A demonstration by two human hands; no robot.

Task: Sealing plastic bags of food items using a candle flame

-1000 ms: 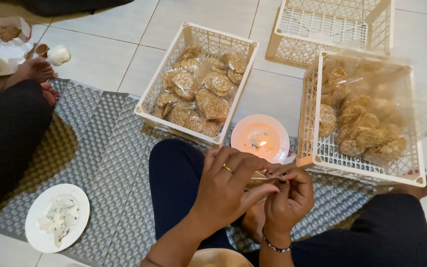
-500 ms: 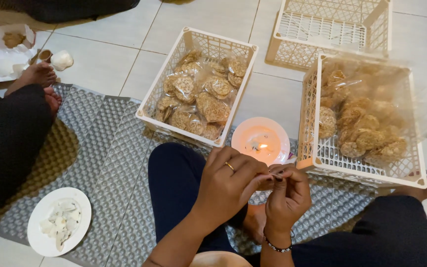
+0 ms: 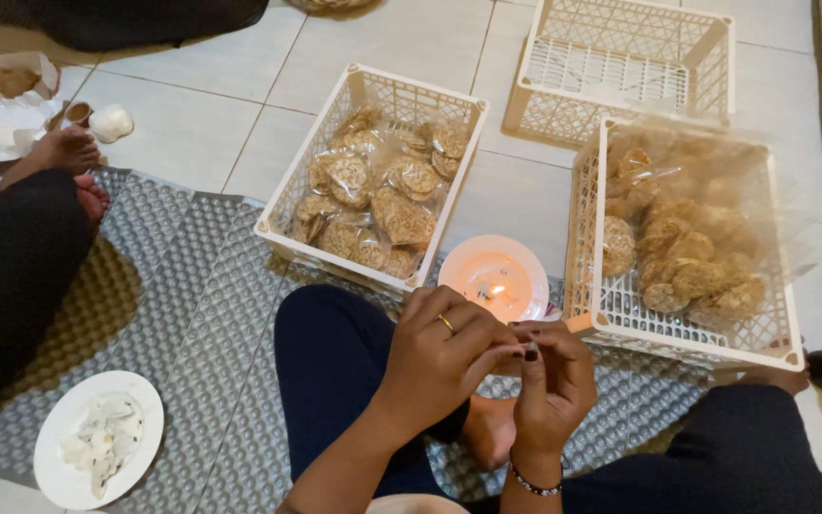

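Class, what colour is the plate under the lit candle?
White, glowing pinkish-orange from the flame; the plate shows best in the head view.

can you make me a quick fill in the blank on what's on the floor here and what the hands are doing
1. A lit candle burns on the small ____ plate between the two filled baskets.
2. The basket of bagged crackers stands to the ____ of the candle.
3. The left hand wears a ____ on one finger.
4. The right hand has a beaded ____ at its wrist.

Missing words: white; left; ring; bracelet
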